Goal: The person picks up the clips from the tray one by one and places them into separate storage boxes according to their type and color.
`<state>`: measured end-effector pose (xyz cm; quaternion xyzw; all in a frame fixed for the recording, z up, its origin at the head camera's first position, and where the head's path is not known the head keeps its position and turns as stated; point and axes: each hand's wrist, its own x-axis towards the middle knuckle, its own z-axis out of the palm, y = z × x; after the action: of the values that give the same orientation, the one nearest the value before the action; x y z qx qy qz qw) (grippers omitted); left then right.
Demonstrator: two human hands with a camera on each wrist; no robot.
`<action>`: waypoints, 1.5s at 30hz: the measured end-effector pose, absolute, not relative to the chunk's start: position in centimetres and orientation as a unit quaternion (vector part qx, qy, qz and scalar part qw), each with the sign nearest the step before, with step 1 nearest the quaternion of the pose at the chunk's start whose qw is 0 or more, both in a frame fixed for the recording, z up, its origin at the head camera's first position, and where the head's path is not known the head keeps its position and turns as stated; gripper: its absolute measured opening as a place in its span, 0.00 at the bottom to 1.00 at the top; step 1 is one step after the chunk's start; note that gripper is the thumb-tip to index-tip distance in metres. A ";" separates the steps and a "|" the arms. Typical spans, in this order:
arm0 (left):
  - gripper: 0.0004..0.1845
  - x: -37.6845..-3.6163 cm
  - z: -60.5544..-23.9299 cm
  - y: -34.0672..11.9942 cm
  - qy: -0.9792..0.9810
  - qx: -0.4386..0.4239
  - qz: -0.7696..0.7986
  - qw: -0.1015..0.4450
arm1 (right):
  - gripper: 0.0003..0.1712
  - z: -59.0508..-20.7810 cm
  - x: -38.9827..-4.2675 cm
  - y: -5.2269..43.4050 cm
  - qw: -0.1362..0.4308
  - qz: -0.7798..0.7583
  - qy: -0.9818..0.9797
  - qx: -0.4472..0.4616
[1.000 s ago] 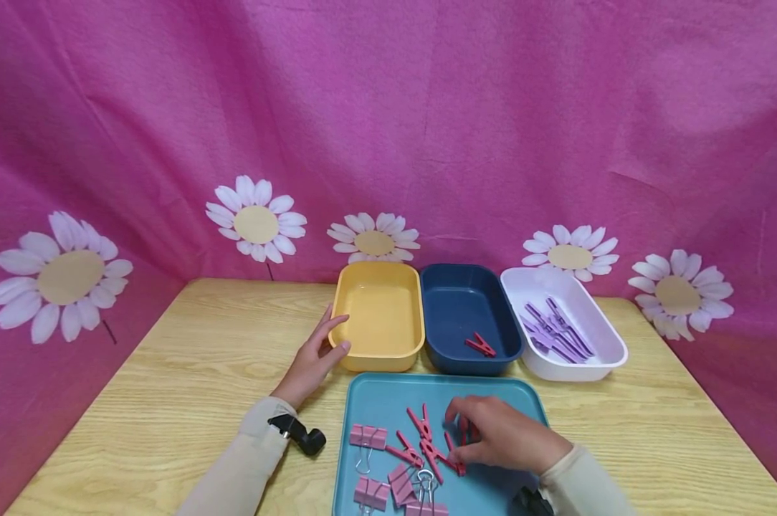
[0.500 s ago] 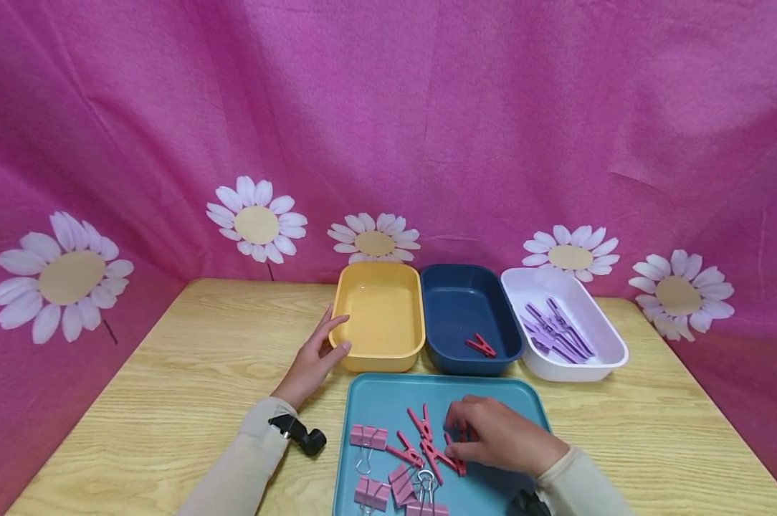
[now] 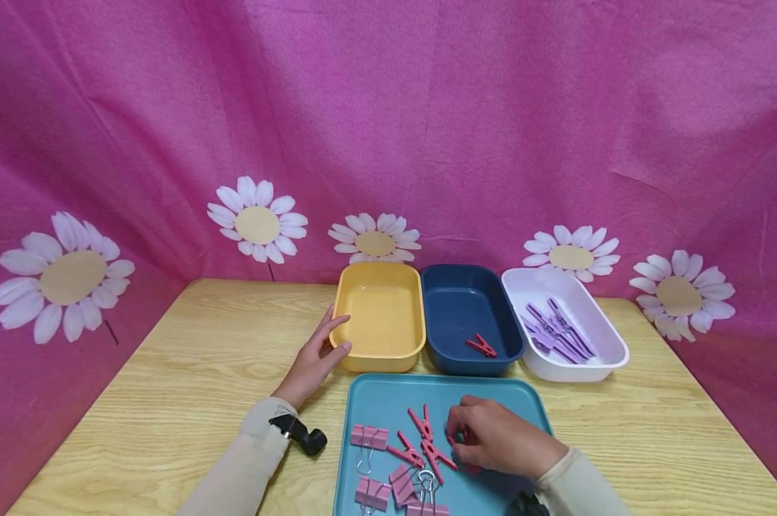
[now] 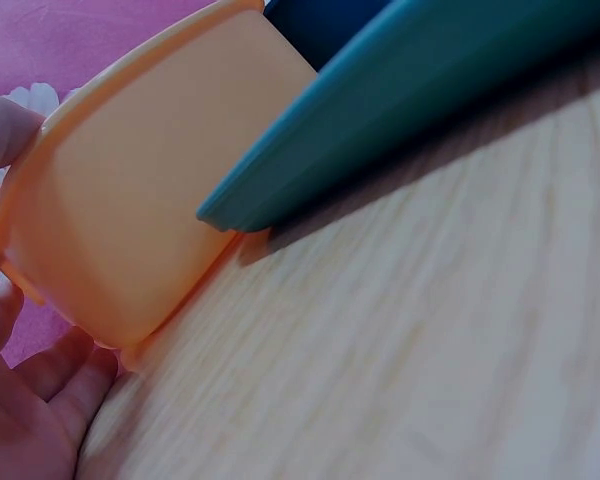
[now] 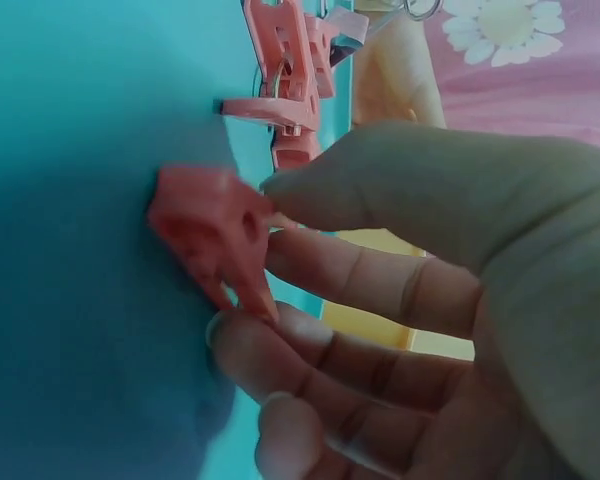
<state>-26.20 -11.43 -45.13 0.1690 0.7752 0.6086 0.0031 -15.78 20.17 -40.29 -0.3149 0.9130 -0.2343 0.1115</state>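
The work shown is sorting clips from a teal tray [image 3: 388, 390] into three bins behind it, and it looks to be roughly in its middle stretch. The white bin [image 3: 604, 362] already holds a bunch of purple clothespins [image 3: 558, 331], which appear finished since none remain on the tray. The navy bin [image 3: 440, 344] holds a single red clothespin [image 3: 481, 346], while the yellow bin [image 3: 343, 337] is bare inside. The right hand [image 3: 501, 437] is down on the tray with thumb and fingers curled around another red clothespin [image 5: 220, 235], pinching it while it seems to rest on the tray floor; it is not lifted clear. Just left of that hand lie a few more red clothespins [image 3: 427, 444], and toward the near edge a cluster of pink binder clips [image 3: 368, 437], none of them sorted. The left hand [image 3: 314, 358] rests on the wooden table [image 3: 188, 365], its fingers and thumb loosely spread against the yellow bin's near left corner, steadying it and gripping nothing else.
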 end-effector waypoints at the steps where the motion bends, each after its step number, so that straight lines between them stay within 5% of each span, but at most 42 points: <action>1: 0.28 -26.5 -45.6 -11.5 0.775 0.168 0.609 0.000 | 0.06 -40.3 -15.8 20.1 0.111 -0.229 0.914 -0.315; 45: 0.28 -24.9 -43.1 -11.4 0.774 0.170 0.610 0.018 | 0.09 -38.9 -16.1 20.9 0.087 -0.216 0.923 -0.308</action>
<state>-24.90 -11.37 -43.15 0.1696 0.7742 0.6096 0.0179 -16.12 20.94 -38.91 -0.3077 0.9226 -0.2159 0.0867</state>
